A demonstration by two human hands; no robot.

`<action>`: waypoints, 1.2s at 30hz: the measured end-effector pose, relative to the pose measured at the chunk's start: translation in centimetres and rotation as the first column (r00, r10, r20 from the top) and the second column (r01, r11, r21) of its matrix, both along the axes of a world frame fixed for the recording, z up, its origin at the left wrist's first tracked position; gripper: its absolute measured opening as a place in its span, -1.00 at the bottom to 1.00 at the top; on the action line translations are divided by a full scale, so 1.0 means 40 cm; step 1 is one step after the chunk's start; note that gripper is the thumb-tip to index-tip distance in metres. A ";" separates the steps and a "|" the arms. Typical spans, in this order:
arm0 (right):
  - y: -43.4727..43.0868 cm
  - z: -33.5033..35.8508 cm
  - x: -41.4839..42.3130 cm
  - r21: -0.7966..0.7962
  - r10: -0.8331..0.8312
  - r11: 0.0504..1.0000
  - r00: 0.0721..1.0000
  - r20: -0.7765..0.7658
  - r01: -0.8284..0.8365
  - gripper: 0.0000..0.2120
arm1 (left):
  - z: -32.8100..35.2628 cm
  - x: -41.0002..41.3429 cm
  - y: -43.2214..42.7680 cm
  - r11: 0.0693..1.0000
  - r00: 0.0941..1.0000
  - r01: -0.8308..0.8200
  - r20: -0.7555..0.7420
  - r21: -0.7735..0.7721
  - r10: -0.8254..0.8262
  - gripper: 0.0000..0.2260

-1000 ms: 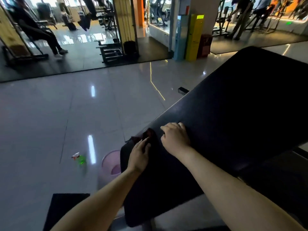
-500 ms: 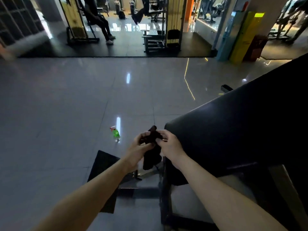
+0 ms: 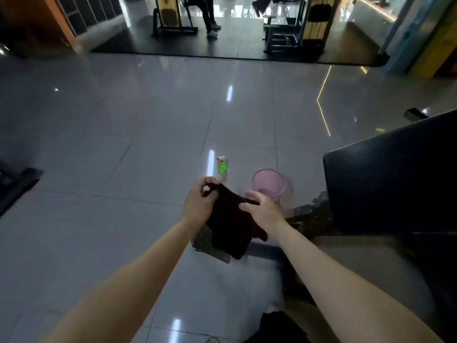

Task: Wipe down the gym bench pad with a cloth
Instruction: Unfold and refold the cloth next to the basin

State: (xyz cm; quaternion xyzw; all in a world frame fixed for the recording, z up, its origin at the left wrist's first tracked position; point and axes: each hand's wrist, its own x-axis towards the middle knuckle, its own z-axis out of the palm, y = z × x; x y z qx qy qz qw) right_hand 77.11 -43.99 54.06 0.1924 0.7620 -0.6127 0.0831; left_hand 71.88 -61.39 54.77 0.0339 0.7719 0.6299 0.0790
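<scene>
Cloth hangs at centre frame, dark red and slack, gripped by both hands above the floor. Left hand pinches its upper corner between thumb and fingers; right hand closes on the upper edge just beside it, fingers curled into the fabric. The rest of the cloth droops below the hands and touches nothing that I can make out.

Pad lies at the right edge of the frame, a broad black slab, apart from the cloth and hands. Its near corner sits to the right of the right hand and a little higher in the picture, and its long axis runs from there up and away toward the upper right. So the right hand is the nearer one, and the cloth must travel rightward to meet the pad.

My reading is that the cloth is being refolded or regripped between strokes; the coming move likely calls for a sweep to the right, landing on the near corner first and then running along the pad's length.

Bucket stands on the floor just beyond the right hand, with a green bottle to its left.
</scene>
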 end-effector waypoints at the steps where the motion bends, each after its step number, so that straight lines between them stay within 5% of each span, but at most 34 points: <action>1: -0.022 0.003 -0.004 -0.039 0.031 0.999 0.999 0.016 -0.030 -0.65 | 0.008 -0.002 -0.026 1.000 1.000 0.010 -0.009 0.000 -0.010 -0.79; 5: -0.104 0.026 -0.050 -0.050 0.070 0.996 0.997 -0.008 -0.071 -0.70 | 0.033 -0.032 -0.107 0.992 0.991 0.129 -0.042 -0.006 -0.129 -0.82; 8: -0.162 0.041 -0.111 -0.142 0.180 0.970 0.974 -0.138 -0.200 -0.51 | 0.038 -0.067 -0.150 0.977 0.976 0.185 -0.098 -0.105 -0.195 -0.82; 11: -0.218 0.049 -0.189 0.088 0.359 0.933 0.922 -0.146 -0.349 -0.58 | 0.035 -0.117 -0.196 0.960 0.971 0.140 -0.158 -0.243 -0.182 -0.85; 16: -0.298 0.028 -0.339 0.469 0.353 0.843 0.928 -0.116 -0.262 -0.81 | 0.039 -0.249 -0.292 0.908 0.948 0.021 -0.280 -0.418 -0.150 -0.71; 24: -0.452 0.019 -0.584 0.315 0.189 0.940 0.967 -0.168 -0.129 -0.79 | 0.060 -0.511 -0.424 0.819 0.966 -0.038 -0.232 -0.573 -0.117 -0.82; 28: -0.498 0.050 -0.690 0.333 0.321 0.909 0.931 -0.171 -0.252 -0.85 | 0.064 -0.627 -0.498 0.799 0.990 -0.061 -0.141 -0.598 -0.030 -0.76; 32: -0.551 0.035 -0.802 0.467 0.486 0.804 0.860 -0.158 -0.369 -0.64 | 0.072 -0.730 -0.573 0.875 0.983 -0.128 -0.180 -0.467 0.048 -0.75; 34: -0.579 0.002 -0.856 0.596 0.471 0.730 0.878 -0.082 -0.336 -0.68 | 0.076 -0.779 -0.615 0.908 0.979 -0.152 -0.185 -0.390 0.084 -0.74; 36: -0.616 -0.027 -0.901 0.602 0.353 0.751 0.935 -0.022 -0.269 -0.78 | 0.067 -0.831 -0.667 0.929 0.980 -0.157 -0.171 -0.335 0.104 -0.70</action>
